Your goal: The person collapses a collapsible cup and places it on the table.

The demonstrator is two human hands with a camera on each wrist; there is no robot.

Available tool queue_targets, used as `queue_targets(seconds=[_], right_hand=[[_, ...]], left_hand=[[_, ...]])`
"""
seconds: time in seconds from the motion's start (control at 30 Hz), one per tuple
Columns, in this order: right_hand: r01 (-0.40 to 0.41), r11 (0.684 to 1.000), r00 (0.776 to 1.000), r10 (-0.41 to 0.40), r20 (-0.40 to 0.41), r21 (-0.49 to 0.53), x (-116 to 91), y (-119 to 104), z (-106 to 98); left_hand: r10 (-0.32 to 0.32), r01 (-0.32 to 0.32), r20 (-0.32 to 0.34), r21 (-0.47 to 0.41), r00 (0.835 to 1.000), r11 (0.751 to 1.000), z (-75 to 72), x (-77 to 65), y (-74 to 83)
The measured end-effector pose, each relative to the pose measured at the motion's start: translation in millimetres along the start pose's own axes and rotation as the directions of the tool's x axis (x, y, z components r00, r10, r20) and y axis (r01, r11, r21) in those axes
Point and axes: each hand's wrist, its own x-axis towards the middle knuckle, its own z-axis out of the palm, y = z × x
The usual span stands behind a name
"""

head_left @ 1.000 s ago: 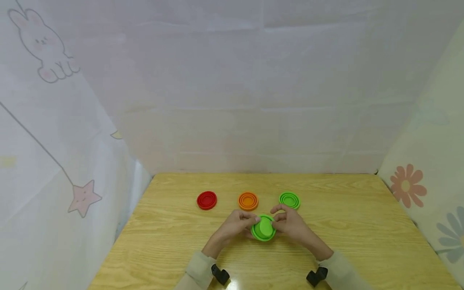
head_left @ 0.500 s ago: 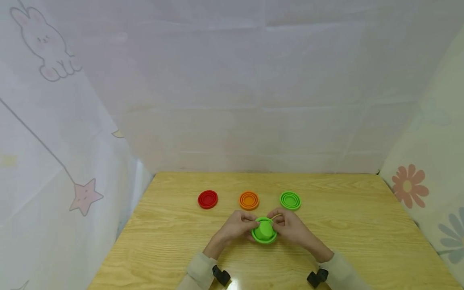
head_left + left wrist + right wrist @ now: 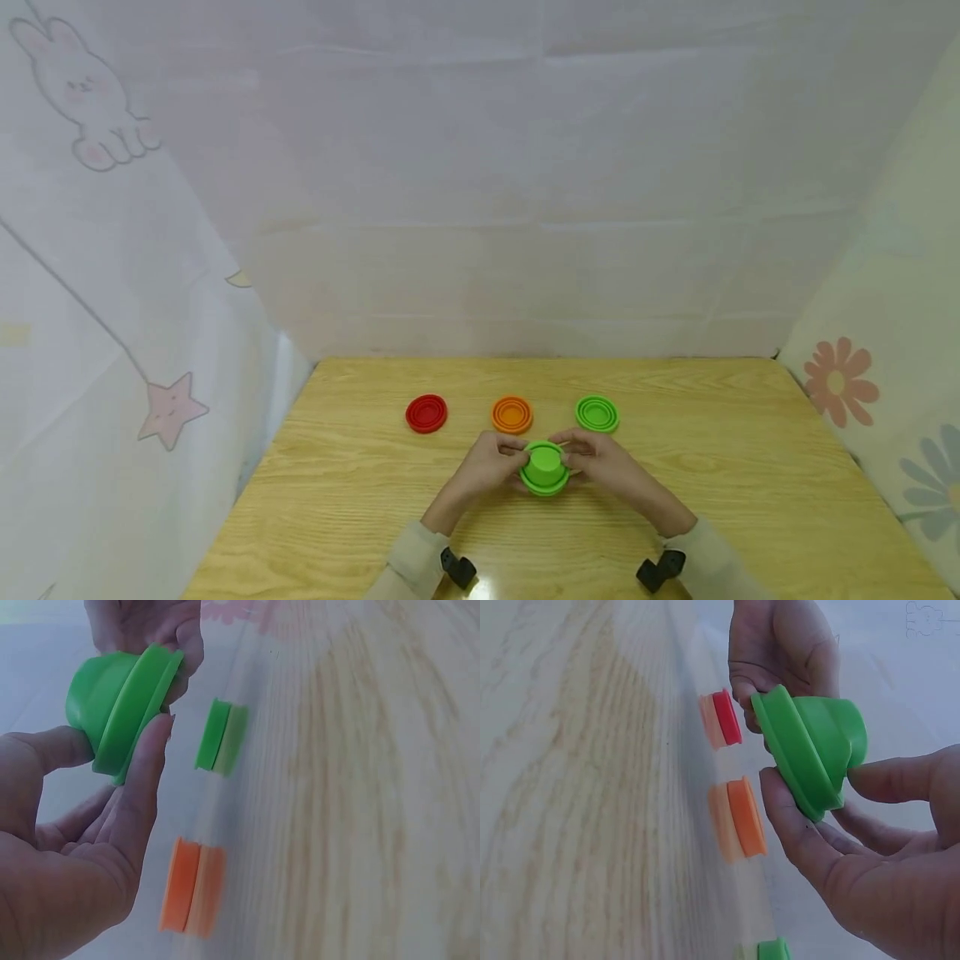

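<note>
Both hands hold a green collapsible cup point(image 3: 546, 468) between them above the table, its base turned up toward the head camera. My left hand point(image 3: 480, 468) pinches its left side, thumb on the stepped wall and fingers under the rim. On the other side my right hand point(image 3: 606, 467) pinches it the same way. In the left wrist view the cup point(image 3: 112, 709) has its wall partly pushed out from the wide rim. The right wrist view shows a dent in the cup wall point(image 3: 829, 731) near the right thumb.
Beyond the hands, a flattened red cup point(image 3: 427, 414), an orange one point(image 3: 512, 415) and another green one point(image 3: 597, 414) lie in a row on the wooden table point(image 3: 360, 492). A printed cloth point(image 3: 525, 208) hangs behind and at both sides.
The right hand's fingers have come down from a raised pose to the cup's rim. The cup's base, leaning right and bent earlier, now looks more centred. The flattened cups have stayed in place.
</note>
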Motion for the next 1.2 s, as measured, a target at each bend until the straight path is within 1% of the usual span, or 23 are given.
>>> queue_targets(seconds=[0.17,0.27,0.37,0.47,0.53,0.6,0.73,0.83,0.93,1.07,1.2], right_hand=[[-0.015,0.999,1.0,0.015,0.005,0.045,0,5,-3],[-0.013,0.998,1.0,0.014,-0.014,0.059,1,8,0],[-0.001,0.999,0.999,0.003,-0.04,0.044,2,10,4],[0.004,1.0,0.997,-0.001,-0.071,0.031,3,11,9],[-0.003,1.0,0.994,0.005,-0.109,0.016,3,12,10],[-0.016,1.0,0.989,0.017,-0.149,0.008,3,12,9],[-0.037,0.999,0.977,0.037,-0.209,0.003,2,12,7],[-0.033,0.999,0.978,0.037,-0.205,0.023,1,12,5],[-0.01,0.999,0.983,0.017,-0.185,0.036,1,12,4],[0.015,0.998,0.99,-0.008,-0.142,0.053,2,12,2],[0.009,0.991,0.998,0.0,-0.064,0.134,1,11,2]], left_hand=[[0.006,-0.004,-0.076,0.02,0.997,1.0,3.6,1.5,-0.2],[-0.001,0.007,-0.129,0.04,0.992,0.999,7.7,1.5,0.1],[0.003,0.007,-0.151,0.065,0.989,0.998,12.0,0.3,1.1],[0.008,0.003,-0.15,0.074,0.989,0.997,14.9,-1.6,2.8],[0.003,0.005,-0.143,0.057,0.99,0.998,15.7,-2.4,3.6],[-0.008,0.011,-0.133,0.019,0.991,1.0,15.4,-2.3,4.1],[-0.033,0.027,-0.068,-0.087,0.997,0.996,12.3,-1.2,2.5],[-0.038,0.035,-0.023,-0.133,0.999,0.99,9.2,-1.4,1.4],[-0.047,0.044,-0.014,-0.155,0.999,0.987,7.2,-2.5,2.0],[-0.048,0.041,-0.036,-0.18,0.998,0.983,6.8,-2.9,5.0],[-0.046,0.028,-0.089,-0.186,0.995,0.982,8.2,-2.8,7.8]])
